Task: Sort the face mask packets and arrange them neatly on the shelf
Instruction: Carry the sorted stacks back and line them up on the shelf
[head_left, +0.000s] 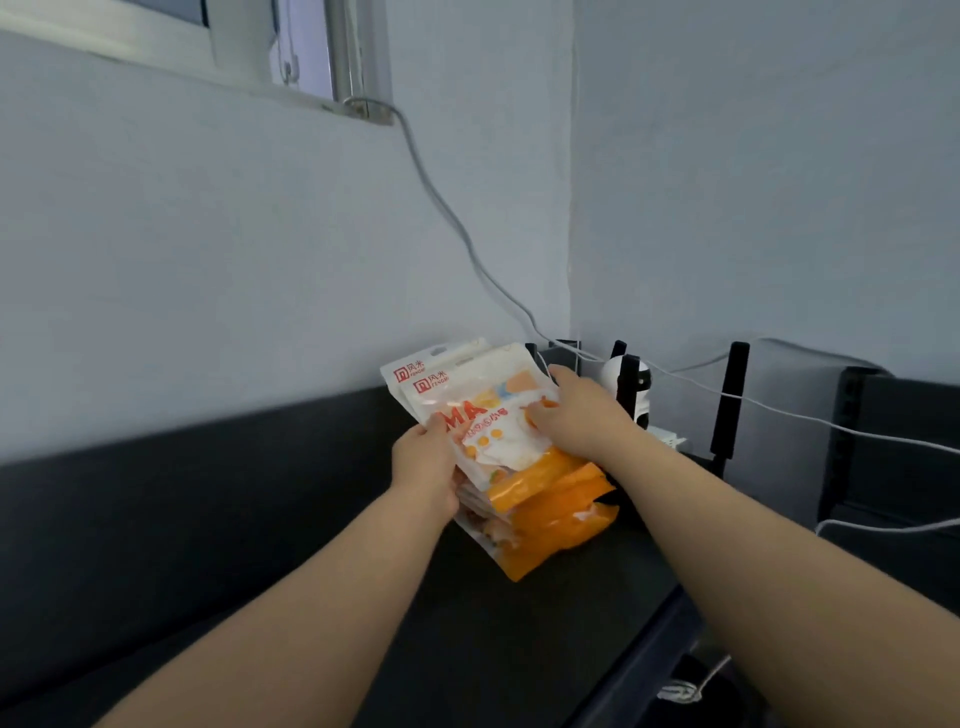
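Left hand (428, 467) is curled round the packets (545, 499) at 9 o'clock, right hand (571, 415) is clamped on them at 2 o'clock.

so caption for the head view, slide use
Left hand and right hand hold a stack of face mask packets on the dark shelf.

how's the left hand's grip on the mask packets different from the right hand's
The left hand grips the stack of face mask packets at its left edge, thumb on the top face; the right hand wraps over the right edge. The left hand sits nearer, at mid-stack; the right hand reaches farther back, toward the white camera. Both hold the same stack on the black shelf.
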